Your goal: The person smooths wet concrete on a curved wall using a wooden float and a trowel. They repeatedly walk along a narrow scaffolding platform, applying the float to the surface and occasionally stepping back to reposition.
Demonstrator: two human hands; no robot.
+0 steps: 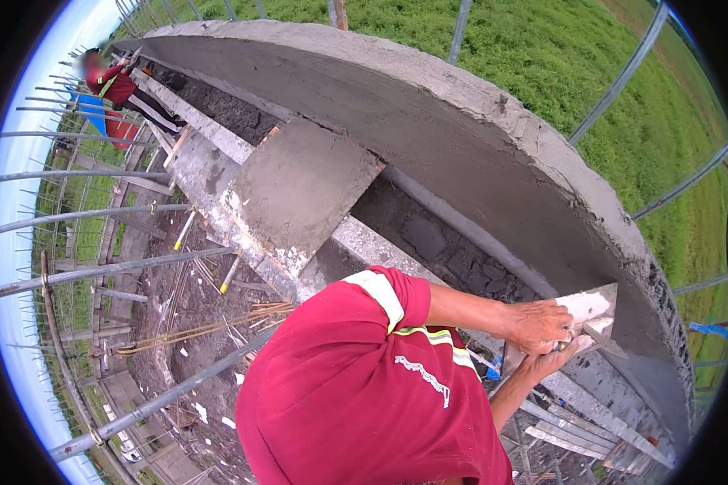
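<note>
Left hand: the upper of the two [535, 325], back of hand uppermost; fingers bent and drawn together at the board's near side, their exact grip hidden.
Right hand: just below the left and touching or nearly so [543, 365]; thumb side toward the trowel, the other fingers out of sight, so I cannot tell what they pinch.
Board: flat, angular, coated pale and grey [587, 304]; at the hands, in front of the wall's lower right stretch. Contact with the wall cannot be told.
Trowel: pointed metal blade [608, 343], beside the hands and overlapping the board, tip aimed away from the worker; which hand bears its handle cannot be told.
Worker: red shirt [340, 388] with reflective bands, both arms extended toward the wall.
Wall: long, grey, rough along its top edge [364, 93]; appears curved through the lens.
Trough: dark, lumpy bed [425, 234] along the wall's foot.
Panel: grey-coated, laid across the trough [299, 186], whitish crust at one edge.
Planks: several, lower right [570, 428].
Co-worker: well apart, upper left [109, 85], arms raised toward the wall.
Surround: metal rods [620, 74] and green grass [534, 48] beyond the wall.
</note>
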